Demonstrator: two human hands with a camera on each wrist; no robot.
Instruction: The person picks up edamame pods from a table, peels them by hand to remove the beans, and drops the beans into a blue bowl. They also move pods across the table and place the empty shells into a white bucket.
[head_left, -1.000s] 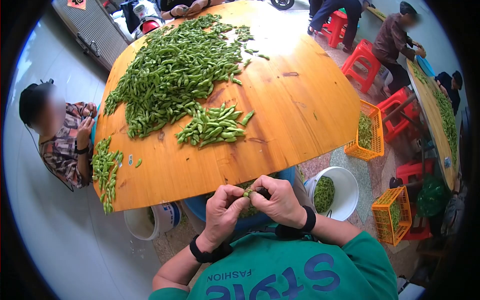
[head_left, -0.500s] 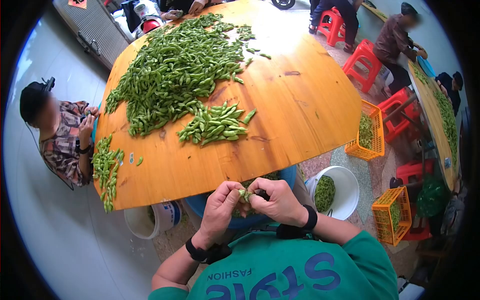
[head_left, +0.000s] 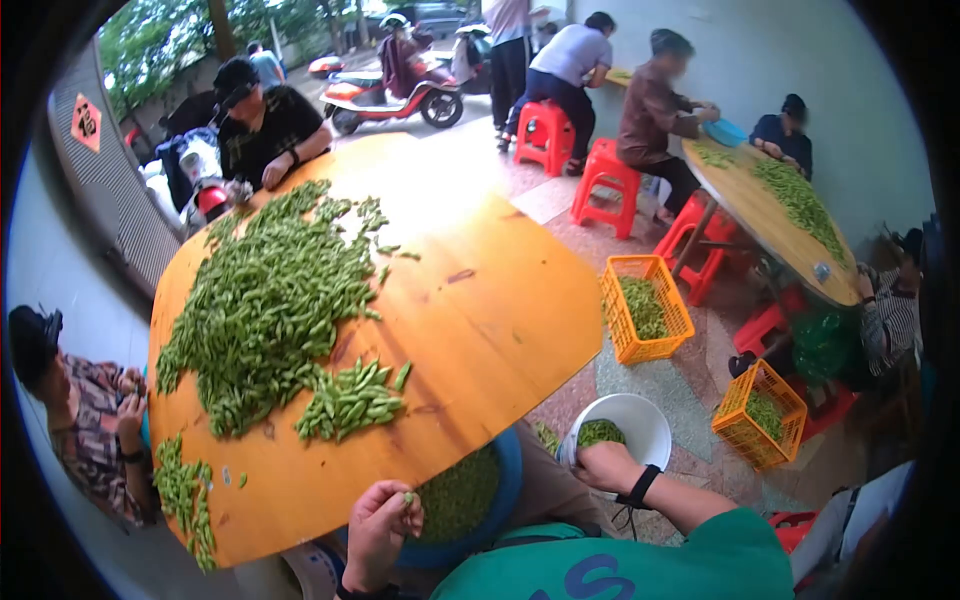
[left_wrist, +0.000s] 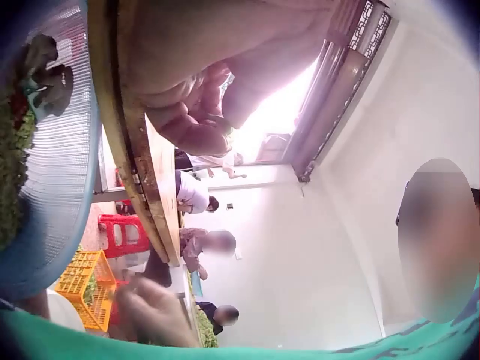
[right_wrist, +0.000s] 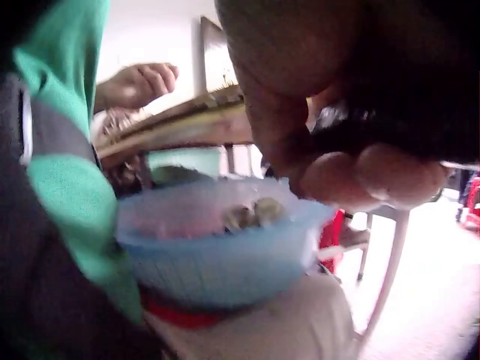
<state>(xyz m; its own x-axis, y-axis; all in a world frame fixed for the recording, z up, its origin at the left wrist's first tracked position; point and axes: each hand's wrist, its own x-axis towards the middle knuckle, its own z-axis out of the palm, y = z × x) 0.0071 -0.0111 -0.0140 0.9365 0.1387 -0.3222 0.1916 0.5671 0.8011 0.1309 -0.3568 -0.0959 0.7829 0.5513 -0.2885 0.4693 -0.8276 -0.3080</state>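
Observation:
My left hand (head_left: 383,525) is raised by the near edge of the wooden table (head_left: 500,345), thumb and fingertip pinching a small green bean pod (head_left: 408,497). Below it, partly hidden by the table, sits a blue basin (head_left: 508,487) with a layer of greens inside. My right hand (head_left: 605,466) is out over the left rim of a white bucket (head_left: 648,425) that holds green pods. In the right wrist view its fingers (right_wrist: 341,180) curl in around a dark, glinting object (right_wrist: 337,118), whose kind I cannot tell.
A large heap of green pods (head_left: 265,315) covers the table's left part, with a smaller pile (head_left: 350,400) nearer me. Orange crates (head_left: 648,300) and red stools (head_left: 605,185) stand on the floor to the right. Several people sit around the tables.
Both hands worked together on a pod over the basin. Now they are apart: the right has moved out to the white bucket, the left stays near the table. The head view has tilted up and right.

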